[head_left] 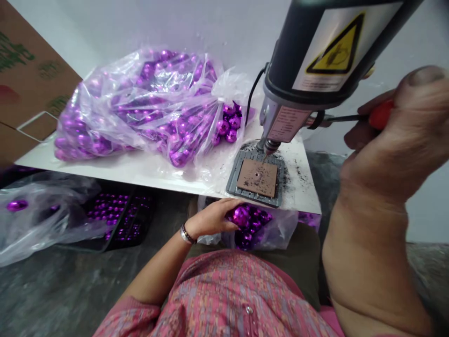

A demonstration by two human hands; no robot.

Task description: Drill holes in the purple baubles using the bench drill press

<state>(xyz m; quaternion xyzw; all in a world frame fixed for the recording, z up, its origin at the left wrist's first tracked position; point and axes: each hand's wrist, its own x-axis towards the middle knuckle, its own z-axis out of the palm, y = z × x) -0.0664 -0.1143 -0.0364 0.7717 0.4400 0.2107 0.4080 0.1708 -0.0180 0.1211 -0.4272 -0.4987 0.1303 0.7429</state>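
A dark drill press (305, 61) stands at the table's right end, its chuck over a brown square block (257, 178) on a grey base plate (233, 180). The block has a small hole and dark shavings on it. My right hand (403, 121) is closed round the red knob (381, 115) of the press lever. Below the table's front edge, my left hand (217, 217) has its fingers round a shiny purple ball (241, 215), just above an open plastic bag (280, 231) of purple balls in my lap.
A large clear bag of purple balls (140, 107) lies on the white table (140, 169). Printed cardboard (31, 75) is at the left. Under the table are a dark crate (108, 234) of purple balls and a loose plastic bag (38, 224). A black cable (251, 93) runs behind the press.
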